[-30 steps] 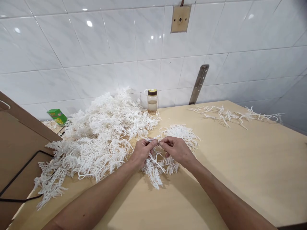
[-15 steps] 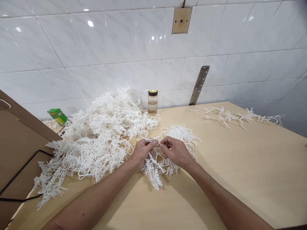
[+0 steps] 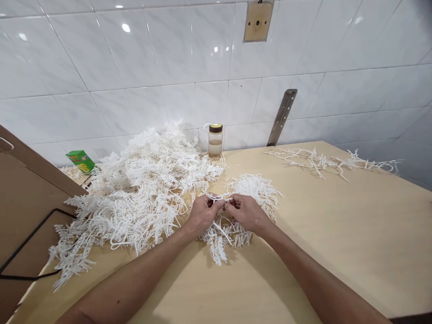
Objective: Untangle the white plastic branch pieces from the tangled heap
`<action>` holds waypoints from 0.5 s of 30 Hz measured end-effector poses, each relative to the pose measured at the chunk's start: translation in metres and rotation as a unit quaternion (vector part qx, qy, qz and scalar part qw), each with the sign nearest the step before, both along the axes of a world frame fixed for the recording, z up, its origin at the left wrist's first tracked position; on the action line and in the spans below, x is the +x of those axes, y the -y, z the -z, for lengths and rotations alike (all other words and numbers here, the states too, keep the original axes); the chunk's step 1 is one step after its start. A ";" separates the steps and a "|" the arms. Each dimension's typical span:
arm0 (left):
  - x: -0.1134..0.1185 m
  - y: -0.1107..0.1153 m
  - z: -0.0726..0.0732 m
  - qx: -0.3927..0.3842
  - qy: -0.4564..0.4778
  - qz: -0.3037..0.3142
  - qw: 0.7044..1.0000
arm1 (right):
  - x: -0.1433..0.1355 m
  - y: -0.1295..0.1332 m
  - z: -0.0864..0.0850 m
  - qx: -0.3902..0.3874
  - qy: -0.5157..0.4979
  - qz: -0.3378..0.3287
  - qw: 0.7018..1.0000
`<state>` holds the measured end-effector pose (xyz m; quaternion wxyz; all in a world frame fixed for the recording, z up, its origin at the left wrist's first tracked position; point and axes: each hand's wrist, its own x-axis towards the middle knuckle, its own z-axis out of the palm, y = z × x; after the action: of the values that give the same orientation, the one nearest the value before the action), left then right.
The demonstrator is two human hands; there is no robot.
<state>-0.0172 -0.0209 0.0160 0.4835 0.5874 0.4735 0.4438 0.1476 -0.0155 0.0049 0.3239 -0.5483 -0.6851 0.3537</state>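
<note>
Head view: left hand (image 3: 202,213) closed, thumb and fingers pinching a white sprig (image 3: 215,197). Right hand (image 3: 248,213) also closed, thumb and forefinger pinching the same piece; exact grip point too small to read. Fingertips nearly meet. Sprig is between the hands, over the near-middle of the table (image 3: 354,234); more white branching shows just below them. Small heap (image 3: 254,186) just beyond the right hand. Large white pile (image 3: 148,175) left of the hands, jar (image 3: 215,143) upright behind, green box (image 3: 81,161) tilted at far left. Thin stems (image 3: 324,164) lie well apart, far right.
</note>
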 end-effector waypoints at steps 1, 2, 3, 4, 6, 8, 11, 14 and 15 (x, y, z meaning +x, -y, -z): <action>0.000 0.001 -0.001 -0.007 0.002 0.006 1.000 | 0.000 -0.001 0.001 -0.015 -0.021 -0.004 1.000; 0.000 0.001 -0.002 -0.013 0.006 0.009 1.000 | 0.000 -0.001 0.003 -0.030 -0.046 -0.009 0.998; 0.001 0.001 -0.003 -0.018 0.013 0.010 1.000 | 0.000 -0.001 0.004 -0.046 -0.073 -0.014 0.996; 0.001 0.001 -0.003 -0.021 0.020 0.008 1.000 | 0.000 -0.002 0.005 -0.060 -0.100 -0.019 0.993; 0.001 0.000 -0.002 -0.023 0.032 -0.002 0.999 | 0.000 -0.002 0.007 -0.075 -0.141 -0.024 0.987; 0.002 -0.002 0.001 -0.026 0.043 -0.010 0.999 | 0.001 -0.003 0.007 -0.074 -0.156 -0.027 0.985; 0.002 -0.002 0.001 -0.024 0.052 -0.012 0.998 | 0.001 -0.002 0.005 -0.063 -0.145 -0.025 0.987; 0.002 0.001 -0.003 -0.012 0.042 -0.008 0.999 | -0.001 -0.001 0.003 -0.041 -0.100 -0.006 0.994; 0.002 0.002 -0.005 -0.010 0.039 -0.003 0.999 | -0.001 -0.001 0.003 -0.032 -0.082 0.001 0.996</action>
<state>-0.0153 -0.0230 0.0207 0.5063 0.5635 0.4604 0.4627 0.1465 -0.0145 0.0019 0.3616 -0.5284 -0.6438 0.4190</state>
